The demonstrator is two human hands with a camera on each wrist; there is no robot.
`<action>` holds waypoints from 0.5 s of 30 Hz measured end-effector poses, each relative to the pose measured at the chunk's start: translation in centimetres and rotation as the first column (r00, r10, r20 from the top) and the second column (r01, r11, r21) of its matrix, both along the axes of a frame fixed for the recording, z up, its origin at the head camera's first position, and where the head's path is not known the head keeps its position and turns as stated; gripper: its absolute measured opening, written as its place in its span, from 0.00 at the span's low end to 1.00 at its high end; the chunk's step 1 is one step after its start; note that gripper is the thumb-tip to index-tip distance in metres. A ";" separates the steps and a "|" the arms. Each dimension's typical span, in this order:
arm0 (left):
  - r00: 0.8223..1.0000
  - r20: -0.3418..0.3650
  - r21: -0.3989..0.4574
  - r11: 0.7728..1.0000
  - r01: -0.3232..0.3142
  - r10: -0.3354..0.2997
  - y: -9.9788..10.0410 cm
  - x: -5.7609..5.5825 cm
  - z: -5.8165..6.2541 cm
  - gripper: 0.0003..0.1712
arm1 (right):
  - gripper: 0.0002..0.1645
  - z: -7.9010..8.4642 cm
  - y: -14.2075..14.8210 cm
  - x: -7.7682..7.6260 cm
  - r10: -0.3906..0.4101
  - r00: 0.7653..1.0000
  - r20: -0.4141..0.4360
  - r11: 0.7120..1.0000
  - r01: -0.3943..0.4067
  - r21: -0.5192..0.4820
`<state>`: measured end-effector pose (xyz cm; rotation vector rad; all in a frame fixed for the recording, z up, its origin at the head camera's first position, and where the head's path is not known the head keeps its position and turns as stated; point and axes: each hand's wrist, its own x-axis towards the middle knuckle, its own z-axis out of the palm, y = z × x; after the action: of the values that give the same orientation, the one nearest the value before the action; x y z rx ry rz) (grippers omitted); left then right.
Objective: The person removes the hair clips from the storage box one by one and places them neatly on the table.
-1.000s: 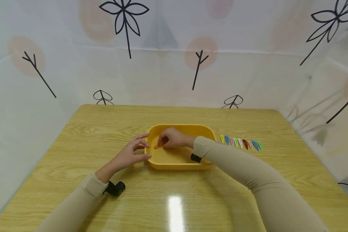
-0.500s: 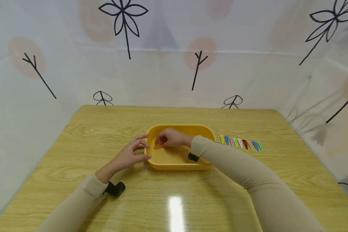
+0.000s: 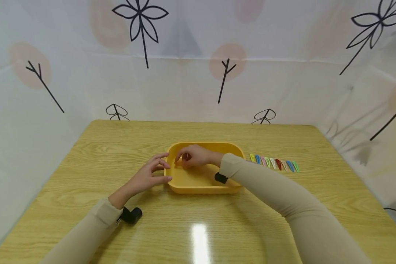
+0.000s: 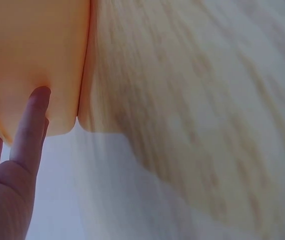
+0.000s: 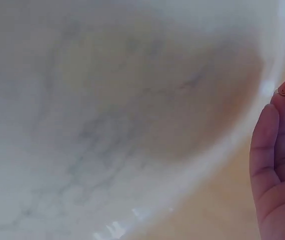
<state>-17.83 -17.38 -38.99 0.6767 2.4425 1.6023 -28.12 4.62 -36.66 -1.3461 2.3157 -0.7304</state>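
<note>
A yellow plastic basin stands on the wooden table. My right hand reaches inside it, near its left end. Between thumb and fingertips it pinches an orange hair clip, mostly hidden and close in colour to the basin floor. The right wrist view shows only a small rounded end of the clip at the fingertips. At the basin's left end, my left hand rests spread fingers against the outer wall. The left wrist view has one straight digit of that hand touching the wall.
To the right of the basin, several hair clips in different colours lie in a row on the table. A white patterned cloth hangs behind the table. My right forearm crosses the basin's right side.
The orange clip showed more below the right fingers before; now less of it shows and it sits slightly farther back. The left hand and the basin keep their places.
</note>
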 end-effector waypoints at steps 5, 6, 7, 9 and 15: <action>1.000 -0.005 0.001 1.000 0.005 -0.005 0.1 0.1 0.1 0.17 | 0.16 1.3 0.4 0.9 -0.028 0.999 0.033 0.999 0.030 -0.040; 1.000 -0.007 0.003 1.000 0.006 -0.006 0.1 0.1 0.1 0.17 | 0.16 1.6 0.5 1.1 -0.035 0.998 0.046 0.998 0.037 -0.047; 1.000 -0.010 0.003 1.000 0.007 -0.007 0.1 0.1 0.1 0.17 | 0.16 1.9 0.6 1.4 -0.041 0.998 0.057 0.997 0.045 -0.055; 1.000 -0.017 0.003 1.000 0.009 -0.009 0.2 0.1 0.2 0.16 | 0.16 2.4 0.8 1.8 -0.055 0.996 0.069 0.996 0.060 -0.069; 1.000 -0.006 0.004 1.000 0.008 -0.008 0.2 0.2 0.2 0.17 | 0.16 3.8 1.8 2.7 -0.077 0.995 0.065 0.989 0.085 -0.124</action>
<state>-17.68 -17.20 -38.80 0.6924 2.4383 1.6045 -25.42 6.39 -32.85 -1.2701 2.3227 -0.9446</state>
